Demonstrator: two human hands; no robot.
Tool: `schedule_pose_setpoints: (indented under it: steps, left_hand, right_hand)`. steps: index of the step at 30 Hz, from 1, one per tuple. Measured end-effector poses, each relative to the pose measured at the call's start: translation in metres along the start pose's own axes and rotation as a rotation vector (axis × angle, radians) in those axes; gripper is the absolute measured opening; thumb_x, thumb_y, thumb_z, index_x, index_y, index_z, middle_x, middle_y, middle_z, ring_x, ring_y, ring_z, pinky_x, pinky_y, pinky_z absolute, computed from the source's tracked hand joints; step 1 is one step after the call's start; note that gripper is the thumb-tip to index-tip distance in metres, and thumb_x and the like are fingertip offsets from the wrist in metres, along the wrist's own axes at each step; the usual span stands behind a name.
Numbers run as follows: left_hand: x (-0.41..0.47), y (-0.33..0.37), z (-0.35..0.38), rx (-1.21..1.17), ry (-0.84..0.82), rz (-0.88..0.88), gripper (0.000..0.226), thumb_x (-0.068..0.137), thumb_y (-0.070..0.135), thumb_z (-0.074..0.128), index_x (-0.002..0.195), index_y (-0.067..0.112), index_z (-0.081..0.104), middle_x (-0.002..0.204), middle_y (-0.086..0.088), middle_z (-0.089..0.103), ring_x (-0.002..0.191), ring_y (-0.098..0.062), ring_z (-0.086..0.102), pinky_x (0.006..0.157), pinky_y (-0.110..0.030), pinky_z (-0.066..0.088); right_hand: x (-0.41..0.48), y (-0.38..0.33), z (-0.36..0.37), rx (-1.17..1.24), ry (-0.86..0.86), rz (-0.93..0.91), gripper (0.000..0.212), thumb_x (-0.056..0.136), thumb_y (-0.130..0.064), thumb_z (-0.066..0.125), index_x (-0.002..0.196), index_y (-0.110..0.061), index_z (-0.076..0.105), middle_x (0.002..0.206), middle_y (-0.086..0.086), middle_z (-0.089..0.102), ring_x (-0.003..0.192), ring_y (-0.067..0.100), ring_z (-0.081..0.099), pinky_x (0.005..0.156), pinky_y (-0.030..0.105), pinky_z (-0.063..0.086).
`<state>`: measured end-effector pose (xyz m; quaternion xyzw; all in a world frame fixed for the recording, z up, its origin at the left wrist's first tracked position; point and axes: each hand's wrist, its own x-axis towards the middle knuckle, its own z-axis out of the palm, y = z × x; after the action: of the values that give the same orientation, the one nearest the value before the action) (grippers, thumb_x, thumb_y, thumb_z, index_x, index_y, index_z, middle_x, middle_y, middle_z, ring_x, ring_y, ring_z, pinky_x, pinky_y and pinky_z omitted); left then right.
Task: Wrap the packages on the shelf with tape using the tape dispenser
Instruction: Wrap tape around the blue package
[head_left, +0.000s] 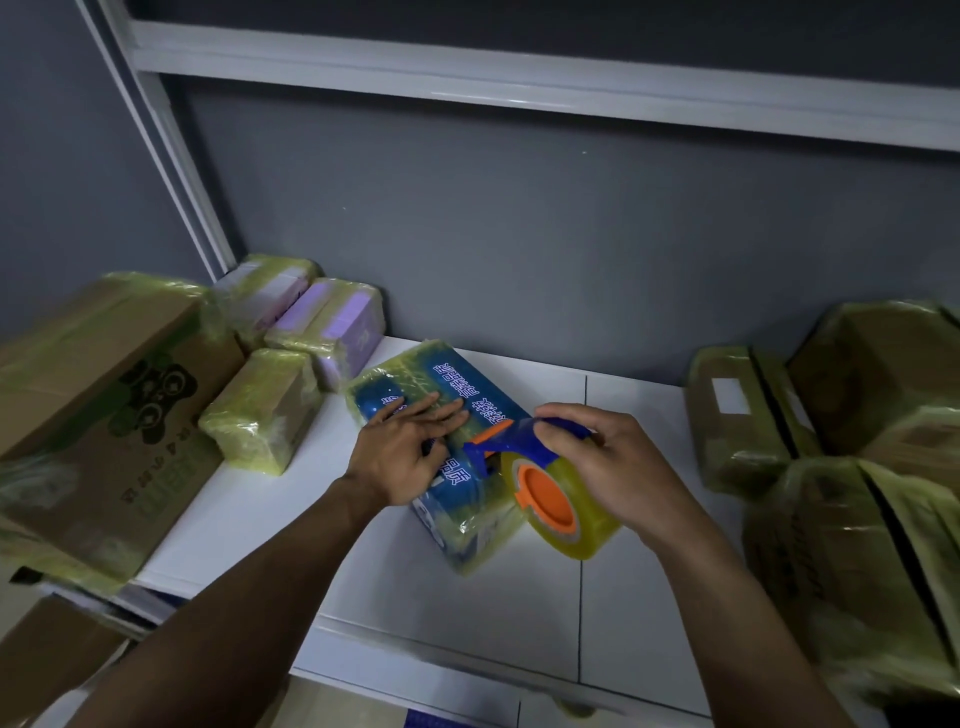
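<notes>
Shelf (441, 623): white board, a seam running near to far right of centre.

Package (462, 376): blue, white lettering, sheathed in yellowish tape. It lies flat at mid-shelf, skewed, its far end toward the left.

Left hand (410, 441): laid flat on top of the package, fingers straight and close together, pointing far-right.

Dispenser (519, 441): blue frame with an orange hub (548, 499). It sits against the package's right near part.

Roll (587, 525): clear yellowish tape on the hub, its lower edge at the package's near right corner.

Right hand (618, 467): curled over the dispenser from the right, fingers clamped on the blue frame and palm against the roll.

Carton (104, 395): large, brown, with a dark bear print, taped, at the left edge.

Small box (265, 410): brown, taped, just right of the carton.

Purple packs (332, 322): two, taped, in the far left corner.

Parcels (737, 415): several, brown, taped, some with black strips, stacked at the right.

Wall (519, 234): grey, behind the shelf.

Upper board (519, 67): white, overhead.
</notes>
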<state>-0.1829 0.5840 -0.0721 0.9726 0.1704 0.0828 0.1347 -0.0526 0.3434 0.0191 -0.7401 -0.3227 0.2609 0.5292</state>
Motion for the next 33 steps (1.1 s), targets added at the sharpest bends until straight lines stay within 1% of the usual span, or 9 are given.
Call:
schedule_pose_setpoints:
  steps: [4, 8, 12, 15, 17, 19, 23, 28, 33]
  left_hand:
    - [0.007, -0.003, 0.0, 0.006, -0.009, 0.026, 0.062, 0.09, 0.036, 0.03, 0.15, 0.049, 0.038, 0.156, 0.036, 0.024, 0.151, 0.006, 0.012, 0.125, -0.035, 0.005]
    - [0.008, -0.006, 0.003, 0.006, 0.012, 0.047, 0.062, 0.089, 0.034, 0.032, 0.149, 0.048, 0.042, 0.155, 0.037, 0.026, 0.15, 0.006, 0.013, 0.124, -0.033, 0.004]
    - [0.014, -0.008, -0.001, 0.021, -0.039, 0.051, 0.059, 0.099, 0.03, 0.035, 0.156, 0.044, 0.027, 0.16, 0.03, 0.026, 0.153, 0.002, 0.008, 0.126, -0.038, 0.001]
    - [0.012, -0.006, -0.003, -0.078, -0.065, 0.083, 0.063, 0.103, 0.024, 0.038, 0.16, 0.041, 0.017, 0.165, 0.025, 0.015, 0.154, -0.002, -0.003, 0.126, -0.035, -0.002]
    - [0.007, 0.0, -0.002, -0.145, -0.098, 0.119, 0.063, 0.101, 0.027, 0.034, 0.159, 0.044, 0.018, 0.164, 0.028, 0.011, 0.153, 0.002, -0.007, 0.123, -0.032, -0.007]
    - [-0.001, 0.008, 0.003, -0.118, -0.117, 0.135, 0.059, 0.1, 0.034, 0.027, 0.156, 0.05, 0.019, 0.161, 0.033, 0.012, 0.151, 0.006, -0.005, 0.122, -0.034, -0.012]
    - [-0.004, 0.018, 0.007, -0.046, -0.029, 0.096, 0.054, 0.101, 0.043, 0.021, 0.153, 0.05, 0.031, 0.158, 0.033, 0.023, 0.152, 0.004, 0.008, 0.124, -0.035, -0.002]
    - [0.0, 0.018, 0.007, -0.025, -0.016, 0.107, 0.058, 0.097, 0.045, 0.02, 0.152, 0.048, 0.036, 0.157, 0.031, 0.028, 0.151, 0.004, 0.014, 0.123, -0.032, 0.0]
    - [0.006, 0.014, 0.011, -0.027, 0.016, 0.108, 0.054, 0.096, 0.038, 0.031, 0.147, 0.046, 0.046, 0.154, 0.034, 0.03, 0.149, 0.006, 0.017, 0.125, -0.038, 0.007]
  right_hand:
    - [-0.005, 0.008, -0.003, 0.029, 0.023, 0.018, 0.016, 0.098, -0.036, 0.07, 0.114, -0.037, 0.074, 0.101, -0.019, 0.075, 0.093, -0.002, 0.071, 0.07, 0.014, 0.055]
    - [-0.01, 0.019, -0.002, 0.054, 0.003, 0.034, 0.02, 0.098, -0.036, 0.07, 0.117, -0.042, 0.072, 0.106, -0.017, 0.076, 0.097, 0.004, 0.072, 0.074, 0.02, 0.059]
    - [-0.013, 0.025, 0.001, 0.095, 0.004, 0.053, 0.022, 0.098, -0.037, 0.069, 0.12, -0.043, 0.068, 0.111, -0.014, 0.075, 0.098, 0.002, 0.072, 0.071, 0.018, 0.057]
    - [-0.016, 0.029, 0.002, 0.107, 0.009, 0.066, 0.023, 0.1, -0.035, 0.068, 0.12, -0.044, 0.067, 0.112, -0.012, 0.075, 0.098, 0.004, 0.073, 0.073, 0.02, 0.058]
    - [-0.017, 0.029, 0.002, 0.127, 0.016, 0.073, 0.022, 0.1, -0.032, 0.068, 0.118, -0.045, 0.068, 0.112, -0.012, 0.075, 0.097, 0.004, 0.073, 0.073, 0.021, 0.059]
    - [-0.019, 0.03, 0.004, 0.144, 0.036, 0.081, 0.023, 0.101, -0.028, 0.067, 0.116, -0.045, 0.069, 0.113, -0.012, 0.074, 0.096, 0.003, 0.073, 0.071, 0.019, 0.058]
    - [-0.025, 0.033, 0.004, 0.133, 0.062, 0.095, 0.027, 0.103, -0.022, 0.063, 0.114, -0.047, 0.067, 0.116, -0.014, 0.071, 0.097, -0.002, 0.07, 0.067, 0.016, 0.056]
    - [-0.028, 0.031, 0.007, 0.088, 0.032, 0.114, 0.03, 0.105, -0.027, 0.061, 0.117, -0.055, 0.06, 0.116, -0.021, 0.067, 0.095, -0.012, 0.066, 0.066, 0.013, 0.055]
    - [-0.036, 0.032, 0.001, 0.054, 0.074, 0.112, 0.03, 0.102, -0.024, 0.063, 0.112, -0.053, 0.065, 0.109, -0.02, 0.072, 0.094, -0.005, 0.069, 0.066, 0.013, 0.054]
